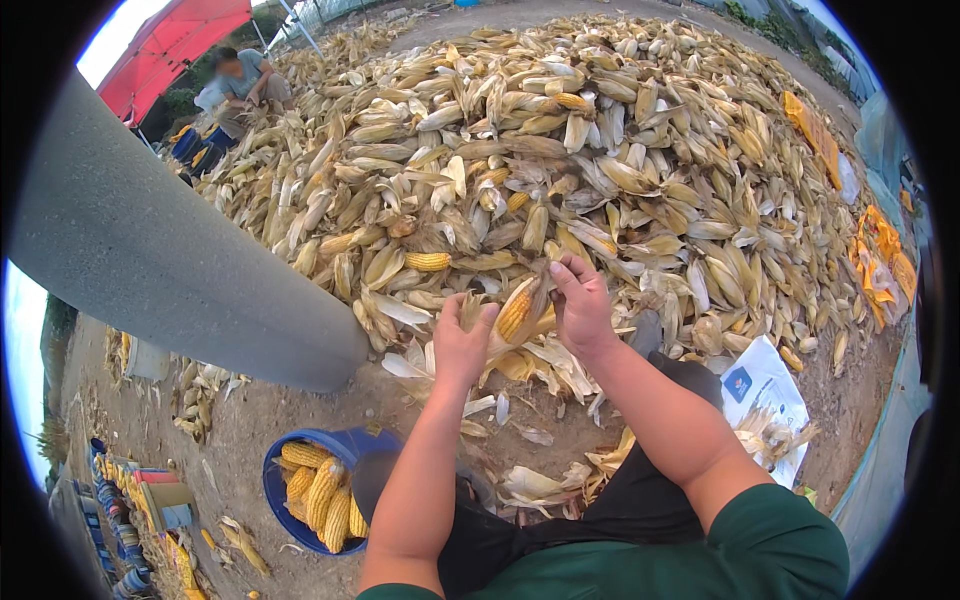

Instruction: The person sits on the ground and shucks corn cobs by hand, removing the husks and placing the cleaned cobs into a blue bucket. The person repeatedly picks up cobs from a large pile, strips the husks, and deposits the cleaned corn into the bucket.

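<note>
Between my two hands is a corn ear [516,313] with part of its yellow kernels bared and dry husk still around the rest. My left hand [463,341] grips husk on the ear's left side. At the ear's tip, my right hand [581,304] pinches a strip of brown husk between thumb and fingers. Just beyond both hands rises a large heap of unhusked corn [525,150]. One bare yellow cob [427,261] lies on its near slope. Loose torn husks [547,480] litter the ground between my legs.
A blue bucket [271,487] holding husked cobs lies tipped by my left leg. A thick concrete pole [187,225] slants across the left. Farther off, a person [251,82] crouches beside the heap near a red canopy [172,49]. A white printed sack [765,397] lies at right.
</note>
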`<action>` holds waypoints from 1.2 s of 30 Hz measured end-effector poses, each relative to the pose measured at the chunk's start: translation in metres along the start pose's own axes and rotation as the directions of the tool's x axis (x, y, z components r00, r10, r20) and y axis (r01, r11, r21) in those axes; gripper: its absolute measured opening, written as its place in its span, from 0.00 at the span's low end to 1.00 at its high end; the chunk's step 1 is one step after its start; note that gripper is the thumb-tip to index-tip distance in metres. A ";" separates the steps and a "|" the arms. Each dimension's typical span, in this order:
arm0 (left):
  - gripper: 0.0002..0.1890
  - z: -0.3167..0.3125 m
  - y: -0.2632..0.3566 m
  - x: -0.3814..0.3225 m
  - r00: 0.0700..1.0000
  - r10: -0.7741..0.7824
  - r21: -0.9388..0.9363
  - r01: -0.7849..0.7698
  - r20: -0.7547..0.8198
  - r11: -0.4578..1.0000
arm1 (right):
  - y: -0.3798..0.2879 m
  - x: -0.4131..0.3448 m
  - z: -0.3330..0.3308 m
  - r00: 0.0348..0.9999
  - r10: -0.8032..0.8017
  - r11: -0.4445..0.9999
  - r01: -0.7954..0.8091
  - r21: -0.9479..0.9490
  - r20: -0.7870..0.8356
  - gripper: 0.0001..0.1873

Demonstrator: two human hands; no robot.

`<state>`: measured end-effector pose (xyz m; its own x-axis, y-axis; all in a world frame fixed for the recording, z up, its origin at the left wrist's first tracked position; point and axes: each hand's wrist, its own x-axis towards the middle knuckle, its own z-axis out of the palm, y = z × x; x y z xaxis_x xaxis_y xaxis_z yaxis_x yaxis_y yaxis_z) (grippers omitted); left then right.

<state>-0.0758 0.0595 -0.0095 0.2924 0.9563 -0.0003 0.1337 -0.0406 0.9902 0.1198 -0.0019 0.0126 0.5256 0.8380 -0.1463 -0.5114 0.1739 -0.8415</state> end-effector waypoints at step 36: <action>0.32 0.032 0.019 -0.030 0.911 -0.253 0.379 0.119 0.326 0.918 | 0.021 -0.023 0.001 0.963 -0.066 0.898 0.172 -0.405 0.262 0.11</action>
<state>-0.0521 0.0208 0.0048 0.5415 0.7867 -0.2966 0.5168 -0.0332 0.8554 0.0962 -0.0171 -0.0015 0.3621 0.9307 0.0510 -0.0932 0.0906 -0.9915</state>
